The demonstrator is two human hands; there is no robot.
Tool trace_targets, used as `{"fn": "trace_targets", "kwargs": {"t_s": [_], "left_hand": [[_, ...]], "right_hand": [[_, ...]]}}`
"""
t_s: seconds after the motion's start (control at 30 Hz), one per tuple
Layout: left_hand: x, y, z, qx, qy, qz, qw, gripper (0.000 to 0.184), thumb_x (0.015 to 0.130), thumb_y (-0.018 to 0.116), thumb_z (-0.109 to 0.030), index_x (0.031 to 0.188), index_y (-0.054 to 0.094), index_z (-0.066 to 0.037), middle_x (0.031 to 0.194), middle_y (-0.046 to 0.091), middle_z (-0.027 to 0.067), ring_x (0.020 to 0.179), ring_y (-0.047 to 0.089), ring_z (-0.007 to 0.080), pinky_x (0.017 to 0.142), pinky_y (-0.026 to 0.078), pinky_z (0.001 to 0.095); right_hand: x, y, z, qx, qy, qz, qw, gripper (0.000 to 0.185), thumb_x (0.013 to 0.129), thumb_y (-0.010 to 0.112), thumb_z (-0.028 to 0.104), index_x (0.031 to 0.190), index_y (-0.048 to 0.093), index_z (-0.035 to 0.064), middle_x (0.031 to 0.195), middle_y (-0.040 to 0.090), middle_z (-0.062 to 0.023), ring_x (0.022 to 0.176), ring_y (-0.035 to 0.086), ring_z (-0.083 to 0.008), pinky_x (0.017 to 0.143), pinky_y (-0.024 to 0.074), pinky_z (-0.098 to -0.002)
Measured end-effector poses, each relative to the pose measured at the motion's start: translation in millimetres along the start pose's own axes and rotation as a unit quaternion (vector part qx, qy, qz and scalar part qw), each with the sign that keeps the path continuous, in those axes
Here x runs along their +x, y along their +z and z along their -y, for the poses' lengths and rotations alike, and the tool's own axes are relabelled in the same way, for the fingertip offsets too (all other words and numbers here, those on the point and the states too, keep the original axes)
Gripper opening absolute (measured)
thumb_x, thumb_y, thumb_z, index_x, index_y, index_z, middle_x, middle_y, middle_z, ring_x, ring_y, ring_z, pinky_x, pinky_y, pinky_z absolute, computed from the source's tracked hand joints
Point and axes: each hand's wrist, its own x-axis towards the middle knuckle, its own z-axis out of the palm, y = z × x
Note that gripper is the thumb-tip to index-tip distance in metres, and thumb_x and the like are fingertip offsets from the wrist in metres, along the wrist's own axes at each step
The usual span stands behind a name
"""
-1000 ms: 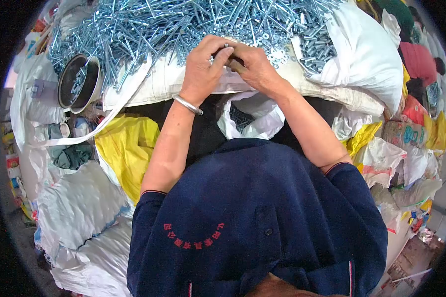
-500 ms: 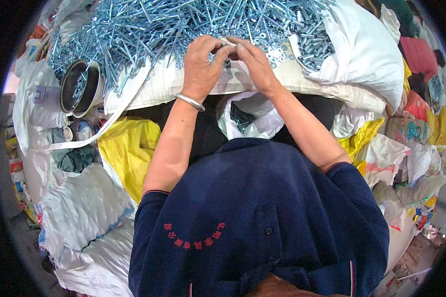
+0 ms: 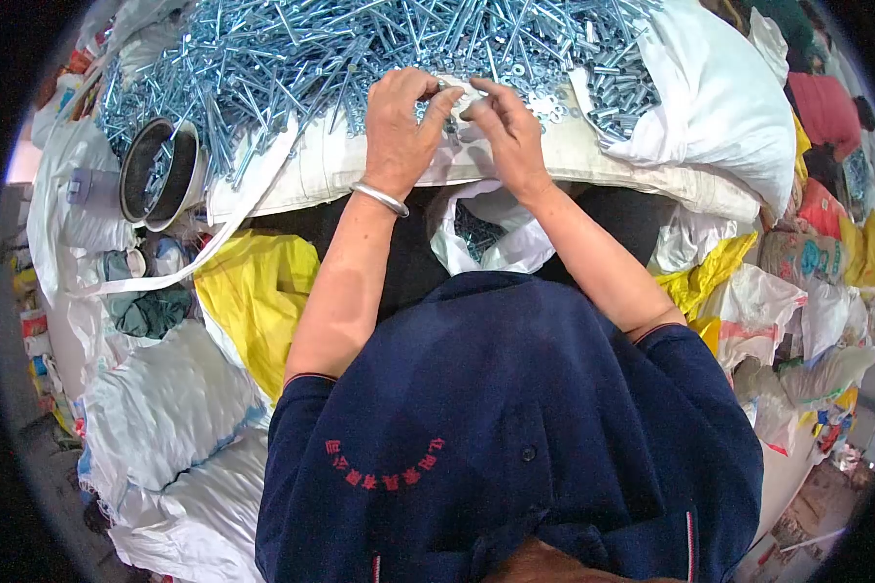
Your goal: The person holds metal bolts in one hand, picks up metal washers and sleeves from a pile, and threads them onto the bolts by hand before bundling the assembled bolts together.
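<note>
My left hand point(image 3: 401, 128), with a metal bracelet on its wrist, is closed in a pinch near the pile's front edge. A small metal bolt point(image 3: 450, 125) hangs below its fingertips, mostly hidden. My right hand point(image 3: 511, 138) is just beside it, thumb and forefinger apart; whether a tiny part lies at its fingertips is too small to tell. Ahead of both hands spreads a heap of long bolts point(image 3: 311, 68). Flat washers point(image 3: 548, 105) lie just beyond my right hand, and short metal sleeves point(image 3: 616, 92) are piled to the right.
A dark-lined bowl point(image 3: 151, 185) holding a few metal parts stands at left. Below my hands an open white sack point(image 3: 530, 255) contains metal pieces. A yellow bag point(image 3: 258, 291), white sacks point(image 3: 170, 403) and a full white sack point(image 3: 724, 107) surround the work surface.
My right hand's thumb and forefinger have parted, and the hand has drawn slightly away from the left. My left hand stays nearly in place, still pinching.
</note>
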Motion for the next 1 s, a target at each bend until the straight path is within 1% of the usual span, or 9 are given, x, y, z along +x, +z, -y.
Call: {"fn": "trace_targets", "kwargs": {"t_s": [0.07,0.13,0.23,0.33,0.4,0.47,0.6,0.73,1.0], "left_hand": [[0.3,1.7,-2.7,0.004,-0.003,0.004,1.000,0.020,0.081,0.071,-0.023,0.077,0.060,-0.007,0.075,0.058,0.0048,0.078,0.055,0.0246,0.072,0.038,0.0373],[1.5,2.7,-4.0,0.011,-0.008,0.004,1.000,0.021,0.081,0.071,-0.023,0.076,0.059,-0.007,0.075,0.058,0.0047,0.077,0.055,0.0247,0.072,0.038,0.0374],[2.8,3.1,-4.4,0.011,-0.003,0.000,1.000,0.021,0.081,0.072,-0.022,0.076,0.059,-0.007,0.075,0.058,0.0048,0.077,0.054,0.0249,0.072,0.038,0.0373],[3.0,4.9,-5.7,0.005,-0.007,0.000,1.000,0.021,0.080,0.072,-0.022,0.075,0.059,-0.007,0.074,0.058,0.0049,0.076,0.054,0.0248,0.072,0.038,0.0370],[2.8,4.1,-5.8,0.016,-0.003,0.009,1.000,0.021,0.080,0.072,-0.021,0.075,0.058,-0.007,0.074,0.058,0.0049,0.075,0.054,0.0244,0.071,0.037,0.0370],[2.3,3.2,-5.1,0.011,0.001,0.006,1.000,0.020,0.080,0.072,-0.020,0.076,0.058,-0.006,0.074,0.058,0.0049,0.075,0.054,0.0246,0.071,0.037,0.0371],[1.3,4.5,-5.6,0.008,0.003,-0.002,1.000,0.020,0.080,0.072,-0.019,0.076,0.057,-0.006,0.074,0.057,0.0049,0.075,0.054,0.0252,0.071,0.037,0.0375],[-1.0,3.4,-6.1,0.009,0.010,-0.011,1.000,0.019,0.079,0.072,-0.018,0.076,0.057,-0.007,0.074,0.057,0.0050,0.076,0.054,0.0255,0.071,0.038,0.0375],[-2.9,3.0,-12.9,0.022,0.025,0.004,0.999,0.015,0.079,0.073,-0.014,0.079,0.060,-0.006,0.079,0.060,0.0067,0.080,0.057,0.0241,0.074,0.041,0.0357]], "right_hand": [[-1.3,3.8,-2.7,-0.079,-0.107,-0.001,0.991,0.041,0.096,0.056,0.023,0.129,0.052,0.0007,0.093,0.068,-0.0096,0.084,0.062,-0.0146,0.077,0.0490,-0.0288],[-2.1,4.8,10.3,-0.074,-0.102,-0.002,0.992,0.044,0.096,0.056,0.025,0.131,0.049,-0.0006,0.092,0.068,-0.0100,0.084,0.062,-0.0154,0.078,0.0488,-0.0288],[0.7,0.4,9.1,0.022,0.010,-0.051,0.998,0.049,0.098,0.051,0.031,0.134,0.047,-0.0020,0.104,0.067,-0.0149,0.090,0.063,-0.0189,0.085,0.0479,-0.0287],[9.0,2.5,-8.4,-0.072,-0.105,-0.038,0.991,0.051,0.100,0.047,0.036,0.134,0.047,-0.0013,0.093,0.068,-0.0116,0.083,0.062,-0.0164,0.082,0.0479,-0.0273],[9.3,-0.4,-14.0,-0.067,-0.091,-0.016,0.993,0.056,0.100,0.045,0.041,0.135,0.046,-0.0028,0.098,0.067,-0.0139,0.092,0.063,-0.0198,0.088,0.0466,-0.0297],[6.2,-4.3,6.3,-0.023,0.010,-0.028,0.999,0.061,0.099,0.044,0.043,0.137,0.043,-0.0045,0.106,0.066,-0.0164,0.104,0.060,-0.0242,0.096,0.0421,-0.0335],[13.3,5.5,-17.7,-0.019,-0.074,-0.026,0.997,0.059,0.100,0.043,0.044,0.136,0.046,-0.0022,0.080,0.066,-0.0069,0.082,0.060,-0.0149,0.081,0.0464,-0.0286],[5.5,-3.5,-3.9,-0.037,-0.033,-0.048,0.998,0.061,0.099,0.043,0.046,0.138,0.044,-0.0020,0.097,0.069,-0.0128,0.093,0.061,-0.0209,0.094,0.0425,-0.0321],[6.2,-4.6,-6.6,-0.021,-0.066,-0.042,0.997,0.054,0.099,0.046,0.039,0.137,0.046,0.0004,0.094,0.068,-0.0109,0.091,0.060,-0.0180,0.094,0.0418,-0.0322]]}}
